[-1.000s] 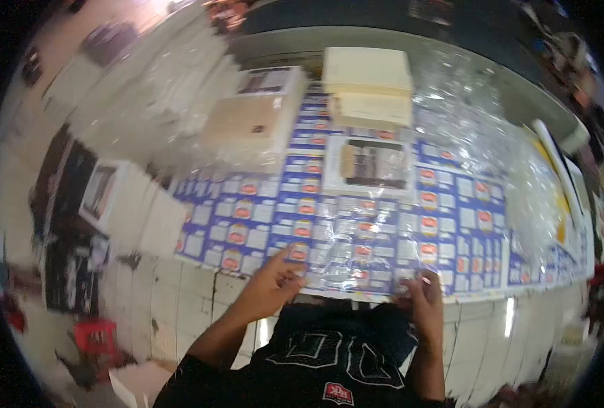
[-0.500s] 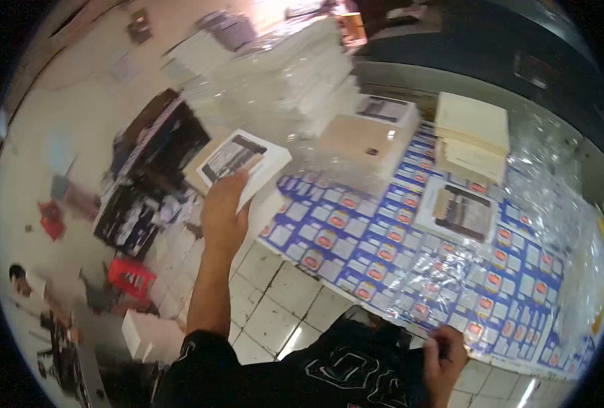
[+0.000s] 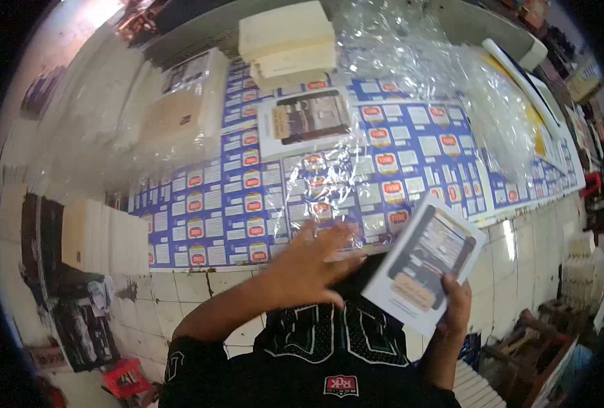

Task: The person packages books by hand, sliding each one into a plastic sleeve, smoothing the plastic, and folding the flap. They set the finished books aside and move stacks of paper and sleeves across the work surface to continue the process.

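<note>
My right hand (image 3: pixel 457 302) grips a book (image 3: pixel 424 262) by its lower right edge, thumb on the cover. The book is white with a dark photo and a tan label, and tilts in front of the table's near edge. My left hand (image 3: pixel 309 268) is open, fingers spread and slightly blurred, over the near edge beside a sheet of clear plastic (image 3: pixel 315 197). Nothing shows in it. Beyond, a similar book (image 3: pixel 309 119) lies flat on the blue printed sheets (image 3: pixel 234 224) covering the table.
A cream block of paper or books (image 3: pixel 288 41) stands at the back. Plastic-covered piles (image 3: pixel 77 109) and a book stack (image 3: pixel 179 119) fill the left. Another stack (image 3: pixel 105 238) sits at the left edge. Crumpled plastic (image 3: pixel 479 95) lies right; a red stool (image 3: pixel 125 377) stands below left.
The view has swung right. My left hand, which held a book out to the left, has come back empty with spread fingers. My right hand, earlier without a book, now holds one.
</note>
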Demonstrator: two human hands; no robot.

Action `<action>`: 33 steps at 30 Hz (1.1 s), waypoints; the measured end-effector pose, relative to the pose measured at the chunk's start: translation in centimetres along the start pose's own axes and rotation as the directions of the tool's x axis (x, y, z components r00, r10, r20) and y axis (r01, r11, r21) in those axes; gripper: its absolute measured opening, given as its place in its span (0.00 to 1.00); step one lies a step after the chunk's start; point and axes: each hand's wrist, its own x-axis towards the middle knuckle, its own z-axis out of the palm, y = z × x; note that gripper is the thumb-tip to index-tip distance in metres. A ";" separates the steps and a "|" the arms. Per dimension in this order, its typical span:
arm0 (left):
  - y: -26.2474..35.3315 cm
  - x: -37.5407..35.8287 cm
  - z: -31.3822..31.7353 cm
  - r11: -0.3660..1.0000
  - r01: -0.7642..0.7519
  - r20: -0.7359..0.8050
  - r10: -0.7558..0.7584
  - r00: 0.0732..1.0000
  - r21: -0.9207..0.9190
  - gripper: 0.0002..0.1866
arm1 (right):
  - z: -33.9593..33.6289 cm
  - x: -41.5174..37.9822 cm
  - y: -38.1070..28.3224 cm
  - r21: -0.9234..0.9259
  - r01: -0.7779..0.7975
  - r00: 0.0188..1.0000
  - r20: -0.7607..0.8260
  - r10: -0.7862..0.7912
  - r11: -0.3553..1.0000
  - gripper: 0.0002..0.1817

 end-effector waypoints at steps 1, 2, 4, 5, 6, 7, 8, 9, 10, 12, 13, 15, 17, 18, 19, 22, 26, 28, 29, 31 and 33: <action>-0.5 -0.2 -0.5 0.969 0.242 -0.064 -0.245 0.967 -0.056 0.33 | -1.4 -0.6 -0.1 0.071 0.007 1.000 -0.017 -0.006 0.997 0.30; -0.9 -0.1 -1.5 0.955 0.296 0.003 -0.296 0.955 0.029 0.34 | -2.6 -1.2 -0.1 0.088 -0.028 0.999 -0.022 0.030 0.996 0.39; -2.4 -0.3 -1.6 0.926 0.335 0.095 -0.354 0.930 0.175 0.29 | -3.2 -2.4 0.3 0.097 -0.027 1.000 -0.001 0.027 0.995 0.40; -3.4 -0.9 -0.3 0.929 0.326 0.108 -0.347 0.932 0.173 0.29 | -3.4 -3.0 0.5 0.099 -0.022 0.999 0.034 0.019 0.995 0.40; -4.5 -1.4 1.2 0.942 0.297 0.135 -0.318 0.938 0.155 0.23 | -3.2 -3.3 0.8 0.129 -0.072 0.996 0.069 0.064 0.989 0.42; -5.2 -1.2 1.8 0.955 0.264 0.154 -0.284 0.946 0.138 0.18 | -3.0 -3.3 1.6 0.161 -0.083 0.992 0.110 0.066 0.983 0.44; -5.7 -0.9 2.3 0.967 0.236 0.054 -0.241 0.969 0.095 0.10 | -2.7 -3.4 2.3 0.157 -0.111 0.988 0.122 0.092 0.981 0.44; -5.8 -0.7 2.4 0.970 0.222 0.058 -0.228 0.972 0.096 0.10 | -2.2 -3.6 2.8 0.153 -0.141 0.984 0.134 0.121 0.978 0.44; -5.8 -0.4 2.4 0.964 0.265 0.053 -0.266 0.962 0.034 0.10 | -1.5 -3.5 3.2 0.161 -0.188 0.972 0.171 0.160 0.969 0.43; -6.4 -0.3 2.6 0.953 0.303 0.049 -0.302 0.952 -0.023 0.10 | 0.3 -3.3 3.9 0.161 -0.249 0.951 0.230 0.209 0.955 0.41; -6.9 -0.5 3.0 0.974 0.221 0.013 -0.222 0.975 0.050 0.09 | 1.3 -3.3 4.2 0.139 -0.276 0.939 0.251 0.235 0.951 0.41; -7.1 -0.3 2.8 0.982 0.138 -0.011 -0.138 0.990 0.129 0.08 | 3.7 -3.3 4.9 0.106 -0.344 0.895 0.336 0.292 0.933 0.39; -6.6 1.0 1.9 0.966 0.258 0.045 -0.257 0.965 -0.028 0.07 | 5.5 -3.4 5.5 0.073 -0.443 0.829 0.413 0.377 0.894 0.37; -6.8 1.2 1.7 0.934 0.333 0.053 -0.329 0.943 -0.128 0.08 | 5.9 -3.5 6.0 0.072 -0.481 0.806 0.429 0.409 0.874 0.38; -6.9 1.3 1.2 0.936 0.330 0.052 -0.326 0.944 -0.120 0.08 | 6.2 -3.3 6.5 0.071 -0.515 0.782 0.447 0.435 0.854 0.38; -7.3 1.2 0.1 0.671 0.550 0.051 -0.610 0.790 -0.498 0.14 | 6.3 -3.3 7.2 0.065 -0.508 0.778 0.461 0.426 0.859 0.39; -7.1 1.0 -0.2 0.559 0.532 0.103 -0.621 0.777 -0.636 0.13 | 6.3 -3.0 7.4 0.056 -0.444 0.784 0.507 0.358 0.894 0.34; -7.1 0.4 0.0 0.618 0.423 0.009 -0.558 0.830 -0.663 0.13 | 6.5 -3.0 8.1 0.177 -0.462 0.836 0.414 0.361 0.869 0.32; -6.8 0.1 0.2 0.620 0.423 0.013 -0.554 0.832 -0.661 0.13 | 6.7 -3.0 8.2 0.183 -0.461 0.838 0.412 0.358 0.868 0.32; -5.7 -1.1 0.7 0.684 0.533 -0.381 -0.725 0.574 -0.498 0.16 | 6.8 -3.0 8.2 0.368 -0.407 0.896 0.338 0.288 0.836 0.31; -4.2 -3.6 -1.0 0.452 0.721 -0.088 -0.871 0.483 -0.525 0.17 | 6.4 -3.1 8.2 0.383 -0.406 0.905 0.295 0.306 0.830 0.30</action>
